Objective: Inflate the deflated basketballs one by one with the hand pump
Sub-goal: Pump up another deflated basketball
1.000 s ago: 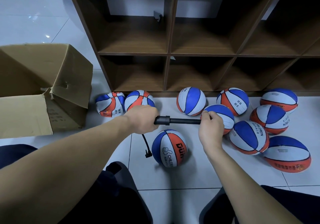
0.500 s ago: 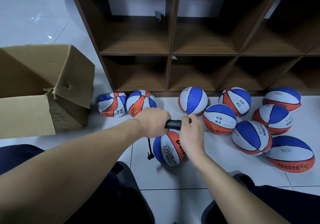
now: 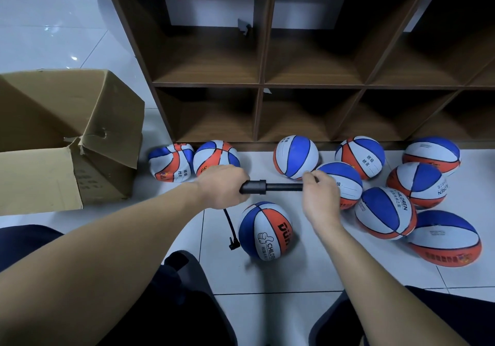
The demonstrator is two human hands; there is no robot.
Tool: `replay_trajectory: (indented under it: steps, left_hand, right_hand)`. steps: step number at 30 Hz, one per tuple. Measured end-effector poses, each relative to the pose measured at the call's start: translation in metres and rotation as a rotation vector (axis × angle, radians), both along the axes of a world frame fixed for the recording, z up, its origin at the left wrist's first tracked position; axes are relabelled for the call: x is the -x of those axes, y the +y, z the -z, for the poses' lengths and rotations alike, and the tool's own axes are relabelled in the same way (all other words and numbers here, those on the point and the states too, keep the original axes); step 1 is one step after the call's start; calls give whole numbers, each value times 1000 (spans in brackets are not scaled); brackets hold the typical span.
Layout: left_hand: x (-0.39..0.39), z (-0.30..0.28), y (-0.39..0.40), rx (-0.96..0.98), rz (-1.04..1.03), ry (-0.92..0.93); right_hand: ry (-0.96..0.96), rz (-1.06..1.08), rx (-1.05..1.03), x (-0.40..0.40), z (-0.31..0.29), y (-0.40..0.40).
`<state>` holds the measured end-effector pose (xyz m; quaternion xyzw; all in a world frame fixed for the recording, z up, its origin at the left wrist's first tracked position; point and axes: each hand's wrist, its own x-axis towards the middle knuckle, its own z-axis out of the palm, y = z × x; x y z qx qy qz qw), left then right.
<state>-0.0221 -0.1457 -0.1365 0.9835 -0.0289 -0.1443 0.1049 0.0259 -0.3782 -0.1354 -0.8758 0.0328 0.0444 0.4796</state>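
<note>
Change: pump rod drawn out rightward since half a second ago.
Pump axis: hand pump (image 3: 270,187) held level, left-right.
Grips: left hand (image 3: 223,186) closed on barrel; right hand (image 3: 320,197) closed on handle.
Ball: basketball (image 3: 265,231) just below pump, hose (image 3: 230,227) beside it.

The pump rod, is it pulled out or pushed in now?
Pulled out. A bare stretch of rod shows between the pump barrel in the left hand and the right hand.

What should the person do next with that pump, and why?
Probably push the right hand back toward the left hand, driving the rod in. The pump is drawn out between both hands, and its hose runs down to the side of the near ball. Whether the needle is seated in that ball cannot be seen.
</note>
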Motion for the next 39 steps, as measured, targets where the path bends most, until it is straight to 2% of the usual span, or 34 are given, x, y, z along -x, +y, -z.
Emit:
replay_trajectory:
  steps: [8,23,32,39]
  left_hand:
    - [-1,1,3,-16,-37,29]
    - [-2,-5,-28,-44,51,-18]
    - [-3,-4,-27,-35,49,-25]
    - [-1,3,-16,0,13,2]
  right_hand:
    - [19,130,-76,0,7,-6]
    - [74,29,-107,34,11,37]
    - [99,-27,-126,25,8,29]
    - [85,-36,-66,8,5,10]
